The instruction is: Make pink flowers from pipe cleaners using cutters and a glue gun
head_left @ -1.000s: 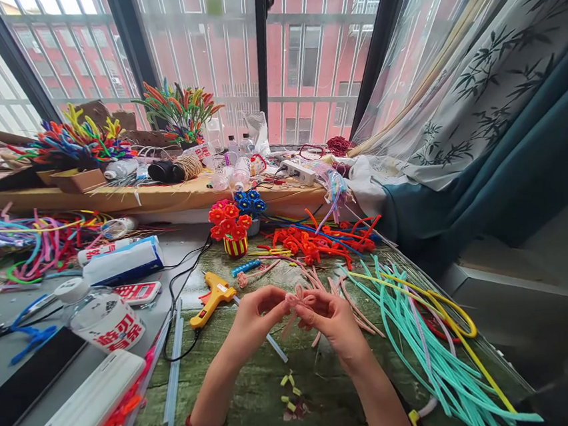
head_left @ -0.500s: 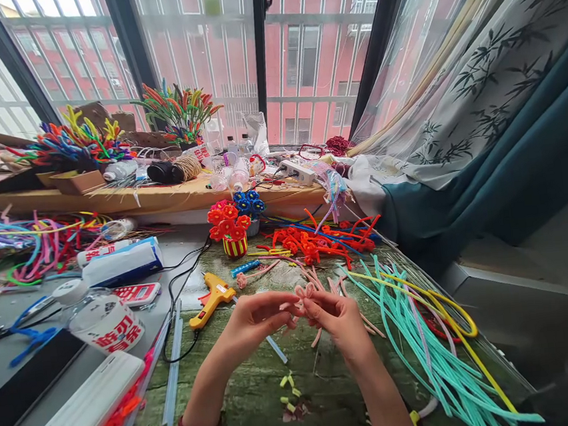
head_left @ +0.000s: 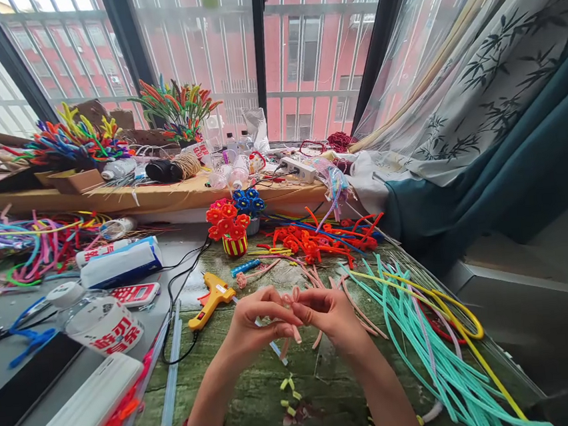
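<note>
Between my two hands is a pale pink pipe cleaner [head_left: 296,295], bent into small loops at the top, with a short end poking out below. My left hand [head_left: 261,319] pinches it from the left, fingertips closed. From the right, my right hand [head_left: 326,313] pinches it with thumb and forefinger. The fingertips of both hands nearly meet and hide part of the piece. Behind them lie more pink pipe cleaners [head_left: 361,313] on the green table mat [head_left: 252,403]. A small pink pipe cleaner flower [head_left: 241,281] lies to the left of these.
A yellow glue gun [head_left: 213,300] lies left of my hands. Turquoise pipe cleaners [head_left: 421,340] spread at right. Red pipe cleaner pieces [head_left: 311,240] and a pot of red flowers [head_left: 235,246] are behind. A bottle [head_left: 98,318] and white power strip [head_left: 73,421] stand left. Yellow-green scraps [head_left: 286,383] lie in front.
My fingers have shifted their hold on the pink pipe cleaner. The left fingers have curled further over it, and its short end now points down below them.
</note>
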`<action>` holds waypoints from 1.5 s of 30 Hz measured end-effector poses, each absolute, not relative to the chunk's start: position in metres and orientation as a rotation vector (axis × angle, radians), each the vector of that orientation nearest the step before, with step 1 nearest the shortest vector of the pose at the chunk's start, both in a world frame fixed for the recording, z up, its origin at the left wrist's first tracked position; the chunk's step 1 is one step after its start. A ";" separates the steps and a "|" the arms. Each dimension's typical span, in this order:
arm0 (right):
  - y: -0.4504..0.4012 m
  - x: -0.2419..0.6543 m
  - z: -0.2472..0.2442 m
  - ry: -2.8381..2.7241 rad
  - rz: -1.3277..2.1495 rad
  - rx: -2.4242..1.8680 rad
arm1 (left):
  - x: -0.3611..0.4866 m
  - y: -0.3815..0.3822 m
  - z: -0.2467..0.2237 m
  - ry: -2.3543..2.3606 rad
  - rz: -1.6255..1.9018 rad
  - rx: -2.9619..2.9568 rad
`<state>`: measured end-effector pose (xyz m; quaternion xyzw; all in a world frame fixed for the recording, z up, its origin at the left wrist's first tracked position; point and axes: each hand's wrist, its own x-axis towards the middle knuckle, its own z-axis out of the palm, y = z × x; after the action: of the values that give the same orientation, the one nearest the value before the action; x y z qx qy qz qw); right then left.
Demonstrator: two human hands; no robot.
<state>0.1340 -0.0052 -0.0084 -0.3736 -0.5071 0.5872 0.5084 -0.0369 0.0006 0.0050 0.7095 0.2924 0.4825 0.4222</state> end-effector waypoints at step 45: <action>-0.007 0.132 -0.012 -0.976 1.324 -0.852 | -0.031 0.000 0.006 1.227 1.204 1.589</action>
<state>0.1316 -0.0068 -0.0121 -0.3676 -0.4212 0.5714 0.6008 -0.0310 0.0004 0.0063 0.6252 0.4826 0.4736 0.3897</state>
